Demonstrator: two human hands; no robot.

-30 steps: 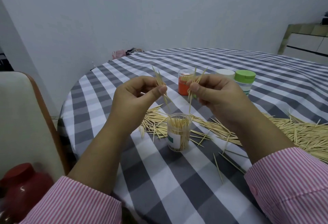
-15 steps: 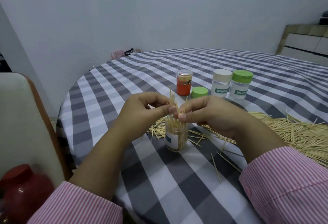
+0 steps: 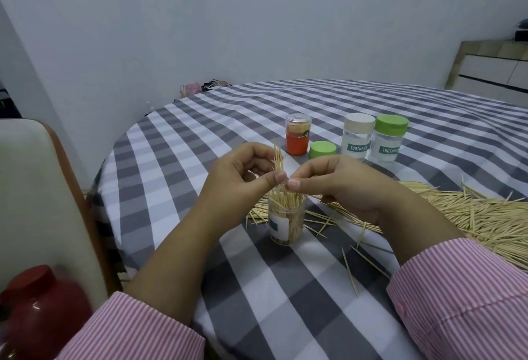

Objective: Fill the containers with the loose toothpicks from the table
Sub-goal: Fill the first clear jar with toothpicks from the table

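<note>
Three closed jars [image 3: 359, 136] and a green lid [image 3: 323, 149] stand behind the open jar [image 3: 286, 218]. The left hand [image 3: 243, 178] pinches a bunch of toothpicks [image 3: 278, 157] pointing up. The right hand [image 3: 337, 185] pinches them lower down.

Home dining room, checked tablecloth [image 3: 285, 108], padded chair [image 3: 37, 188], sideboard [image 3: 491, 74]

Left hand [image 3: 240, 179] pinches a toothpick bundle [image 3: 278, 158] above the open container [image 3: 286, 219], right hand [image 3: 340, 185] alongside.

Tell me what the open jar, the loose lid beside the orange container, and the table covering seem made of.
Open jar: clear glossy plastic, probably; the toothpicks show through its wall. Loose lid: opaque green plastic, smooth moulded look. Table covering: woven cloth, matte grey-and-white check, draping over the edge.
</note>
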